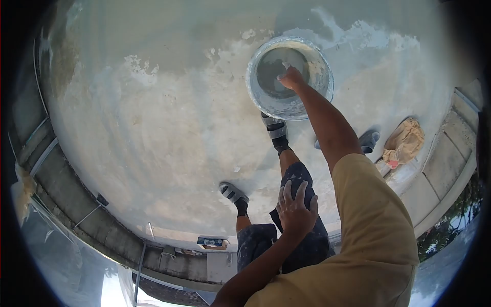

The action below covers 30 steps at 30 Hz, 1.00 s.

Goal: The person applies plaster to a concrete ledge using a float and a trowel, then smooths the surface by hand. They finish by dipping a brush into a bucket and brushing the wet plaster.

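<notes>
Floor (169,133), pale and blotchy, fills most of frame. Right arm (327,120), tan sleeve, runs from lower right up to top centre, nearly straight, reaching down into the bucket. Dark spattered shorts (255,241) at bottom centre, knees bent. Bucket (325,84), wide, rim crusted, stands on floor at upper centre. Left arm (258,268) comes up from bottom edge, angled right. Grey mix (268,82) sits inside bucket. Left hand (298,215) lies on the knee at lower centre, fingers spread, whitish smears, grasping nothing. Crumpled brown bag (404,143) on floor at right. Right hand (290,78) is over the mix inside bucket, fingers partly curled; pale bit at fingertips, can't tell if held item or coating, so grip unclear. Small box (213,241) lies at lower centre-left.
</notes>
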Tool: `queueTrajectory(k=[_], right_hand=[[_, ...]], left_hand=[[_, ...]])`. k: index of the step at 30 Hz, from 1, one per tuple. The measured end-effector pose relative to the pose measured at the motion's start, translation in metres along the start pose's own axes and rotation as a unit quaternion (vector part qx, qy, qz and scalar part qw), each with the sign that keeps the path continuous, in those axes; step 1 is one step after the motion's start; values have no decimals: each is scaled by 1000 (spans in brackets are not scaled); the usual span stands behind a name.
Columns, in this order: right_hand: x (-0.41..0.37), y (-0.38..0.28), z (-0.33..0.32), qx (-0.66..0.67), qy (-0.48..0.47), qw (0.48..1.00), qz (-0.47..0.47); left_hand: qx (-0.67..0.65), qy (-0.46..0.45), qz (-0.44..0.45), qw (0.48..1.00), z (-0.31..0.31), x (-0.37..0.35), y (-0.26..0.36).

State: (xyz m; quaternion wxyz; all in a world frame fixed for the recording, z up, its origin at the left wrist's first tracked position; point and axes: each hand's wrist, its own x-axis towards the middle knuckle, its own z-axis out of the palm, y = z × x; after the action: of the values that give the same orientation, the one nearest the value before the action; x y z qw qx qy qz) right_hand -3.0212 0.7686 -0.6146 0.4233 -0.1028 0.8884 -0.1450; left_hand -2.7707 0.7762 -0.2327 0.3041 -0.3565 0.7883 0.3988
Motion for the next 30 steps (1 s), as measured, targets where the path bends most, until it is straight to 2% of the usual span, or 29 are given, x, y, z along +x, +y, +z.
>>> queueTrajectory(k=[2,5,8,10,11,12,13,14,15,16,17,18,19,20,21,23,24,25,26,28,29,30], right_hand=[[31,1,22,-54,-13,998,40],[47,4,67,-36,73,997,1],[37,-13,66,-31,26,997,58],[34,-18,53,-184,-15,983,17],[40,-18,50,-192,-47,978,61],[31,-18,38,-222,-24,973,49],[52,10,45,-237,-98,966,11],[61,22,44,-319,-148,935,-44],[65,46,54,-273,-83,955,-83],[60,54,47,-379,-17,896,-232],[69,77,54,-327,-78,926,-175],[72,79,48,-327,-116,929,-131],[66,80,42,-192,-90,970,-121],[66,93,47,-117,-35,988,-95],[9,20,0,14,-122,989,81],[-14,19,-18,105,-152,982,40],[-2,49,-15,33,-62,994,-81],[11,76,-13,-38,33,978,-201],[0,70,-22,-26,68,977,-200],[-31,44,-62,30,-5,990,-140],[-51,25,-87,72,-114,988,-79],[-76,6,-107,102,-113,983,-100]], left_hand=[[-18,0,1,1000,-6,11,9],[-51,-3,-8,999,-10,24,17],[-66,1,-23,998,-12,31,20],[-80,-1,-24,997,-15,34,22],[-85,2,-31,996,-16,34,23],[-83,16,-47,995,-19,35,21],[-100,22,-53,993,-17,34,18],[-95,24,-58,994,-19,34,18],[-91,24,-66,993,-21,33,17],[-104,32,-72,991,-19,30,14],[-122,38,-73,989,-18,30,15],[-135,30,-83,987,-20,29,16],[-142,29,-96,985,-21,26,17],[-149,29,-99,983,-20,26,14],[-158,24,-98,982,-20,24,13],[-170,22,-121,978,-24,20,10],[-173,17,-128,976,-29,17,9],[-176,12,-132,975,-32,14,9],[-188,5,-135,973,-30,13,7],[-199,1,-138,970,-32,8,6],[-205,-1,-140,969,-36,3,4],[-228,8,-130,965,-33,-5,1]])
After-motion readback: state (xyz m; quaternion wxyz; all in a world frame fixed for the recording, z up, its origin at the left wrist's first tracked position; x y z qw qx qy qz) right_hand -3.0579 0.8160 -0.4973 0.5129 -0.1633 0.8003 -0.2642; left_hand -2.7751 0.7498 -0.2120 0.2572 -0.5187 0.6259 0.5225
